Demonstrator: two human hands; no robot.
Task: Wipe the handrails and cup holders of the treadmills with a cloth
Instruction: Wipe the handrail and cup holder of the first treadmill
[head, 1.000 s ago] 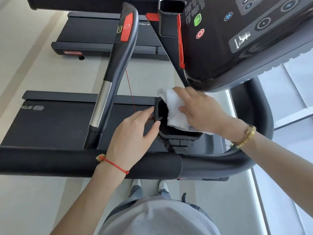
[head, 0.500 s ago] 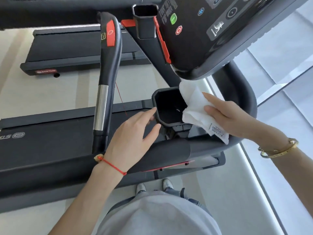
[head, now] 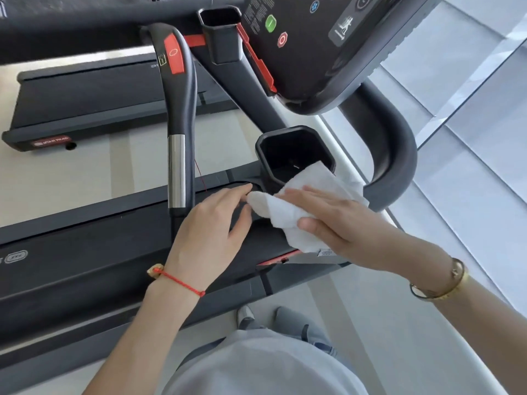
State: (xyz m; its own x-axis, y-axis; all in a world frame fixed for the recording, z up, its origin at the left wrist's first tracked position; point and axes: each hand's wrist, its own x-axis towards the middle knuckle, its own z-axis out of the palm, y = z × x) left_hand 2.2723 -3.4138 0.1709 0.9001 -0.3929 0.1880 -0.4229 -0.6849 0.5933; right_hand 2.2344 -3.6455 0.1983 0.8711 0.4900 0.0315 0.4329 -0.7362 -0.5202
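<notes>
A white cloth [head: 308, 192] lies over the near rim of the black cup holder [head: 285, 143] and the dark handrail [head: 251, 232] below it. My right hand [head: 339, 220] presses flat on the cloth, fingers straight, thumb under its lower edge. My left hand [head: 211, 232] rests on the handrail just left of the cloth, its fingertips touching the cloth's left end. A second cup holder [head: 219, 27] sits higher, beside the console [head: 319, 38]. The curved right handrail [head: 399, 149] bends round behind the cup holder.
An upright grip bar [head: 178, 115] with a red button and a chrome band stands left of the cup holder. Another treadmill deck [head: 94, 101] lies beyond on the pale floor. My feet [head: 245, 315] stand below, beside the treadmill.
My right hand has slid the cloth from the cup holder's right side down to its near rim and the handrail. My left hand has left the rim and moved lower.
</notes>
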